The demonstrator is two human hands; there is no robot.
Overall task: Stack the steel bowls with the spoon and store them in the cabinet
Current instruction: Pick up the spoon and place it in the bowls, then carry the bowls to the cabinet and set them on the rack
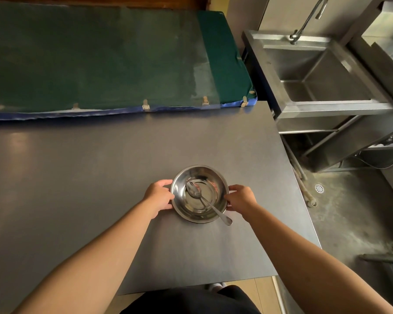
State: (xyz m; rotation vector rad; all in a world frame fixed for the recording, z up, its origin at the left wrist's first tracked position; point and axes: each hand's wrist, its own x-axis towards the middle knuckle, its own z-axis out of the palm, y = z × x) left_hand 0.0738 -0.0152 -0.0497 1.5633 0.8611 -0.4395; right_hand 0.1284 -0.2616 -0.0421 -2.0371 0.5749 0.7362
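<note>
Steel bowls [199,194], round, shiny and nested with a spoon [208,202] leaning inside, sit on the smooth grey table [100,168], the left hand [158,197] and right hand [241,198] curled against their rim, a steel sink [322,73] beyond.

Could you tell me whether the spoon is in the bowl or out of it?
In: the steel spoon lies in the round steel bowl, handle overhanging the near rim.

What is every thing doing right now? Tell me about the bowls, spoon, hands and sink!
steel bowls: stacked, upright on the table.
spoon: inside the top bowl, handle poking over the rim.
left hand: gripping the bowls' left side.
right hand: gripping the bowls' right side.
sink: empty, tap not running.
</note>
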